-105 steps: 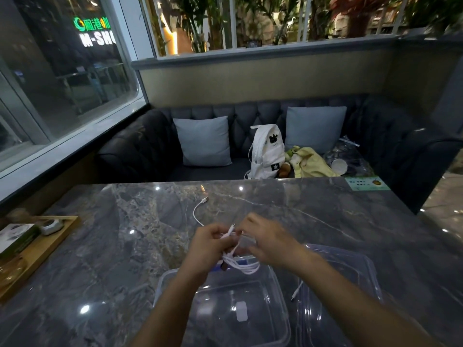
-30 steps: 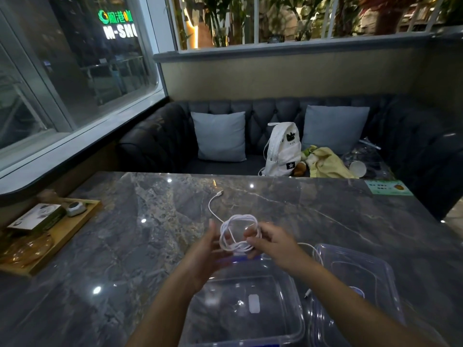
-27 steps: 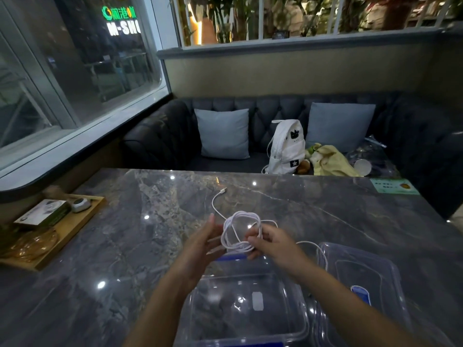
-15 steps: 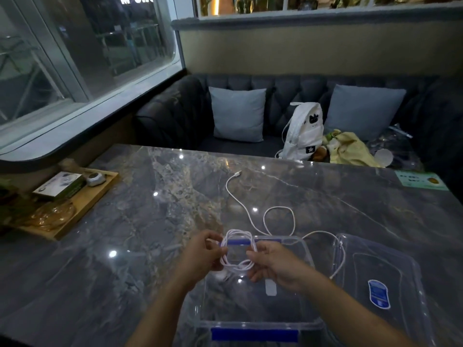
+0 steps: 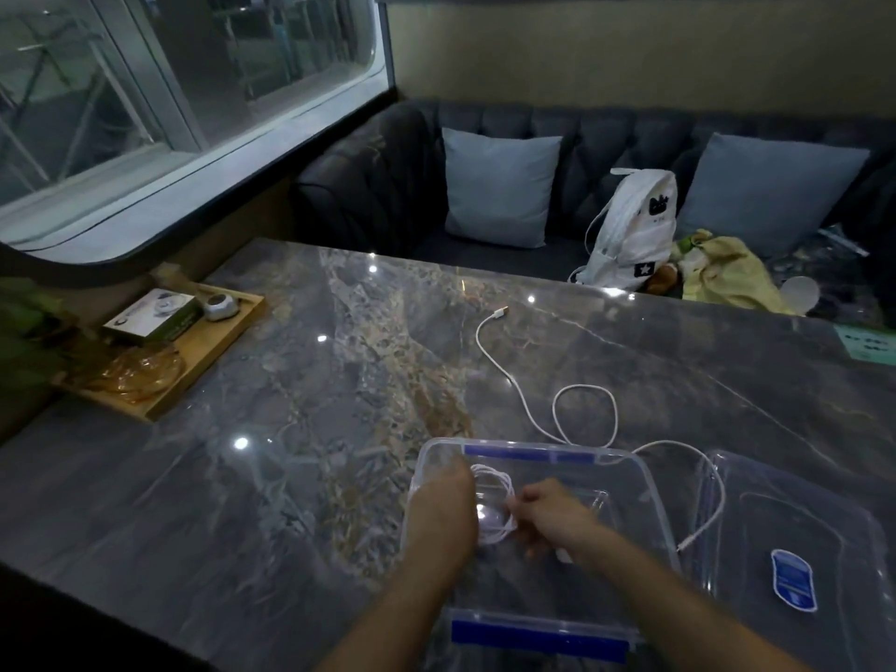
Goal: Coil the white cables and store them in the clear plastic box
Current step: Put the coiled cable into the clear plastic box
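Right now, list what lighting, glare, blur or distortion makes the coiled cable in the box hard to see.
Head view: dim overall; small white glare spots on the marble table; a bright reflection inside the clear plastic box sits against the coiled white cable, between the soft-edged left hand and right hand; the wide lens bows the window sill.

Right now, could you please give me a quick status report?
Right hand pinches coiled cable, left hand against it, inside clear box. Second cable loose on table beside box. Lid off; nothing blocking.

In clear box (image 5: 528, 453) lies coiled white cable (image 5: 504, 528); 2nd cable (image 5: 584, 386) loose outside.
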Demonstrator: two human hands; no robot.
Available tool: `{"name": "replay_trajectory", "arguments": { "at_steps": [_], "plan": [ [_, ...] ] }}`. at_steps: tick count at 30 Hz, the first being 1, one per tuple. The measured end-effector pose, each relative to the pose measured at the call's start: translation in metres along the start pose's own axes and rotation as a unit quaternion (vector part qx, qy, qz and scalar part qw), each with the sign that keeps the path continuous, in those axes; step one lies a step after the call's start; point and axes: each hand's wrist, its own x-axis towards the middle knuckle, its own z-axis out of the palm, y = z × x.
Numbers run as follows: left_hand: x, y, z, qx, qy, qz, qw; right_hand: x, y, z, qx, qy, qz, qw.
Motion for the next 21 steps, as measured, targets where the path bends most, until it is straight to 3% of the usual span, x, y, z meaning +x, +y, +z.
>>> {"name": "replay_trajectory", "arguments": {
  "at_steps": [4, 11, 15, 21],
  "plan": [
    [0.005, 0.001, 0.004, 0.024, -0.005, 0.032, 0.999, 0.014, 0.009, 0.004, -0.003, 0.058, -0.028, 0.998],
    [0.006, -0.001, 0.010, 0.021, -0.023, 0.033, 0.999, 0.024, 0.014, 0.010, -0.011, 0.084, -0.018, 0.996],
    [0.007, -0.001, 0.011, 0.023, -0.067, 0.024, 0.997, 0.022, 0.012, 0.001, -0.098, 0.081, -0.024, 0.992],
    [0.011, 0.009, -0.003, 0.003, -0.062, 0.023, 0.998, 0.009, 0.003, -0.025, -0.250, 0.047, -0.041, 0.966]
  ]
}}
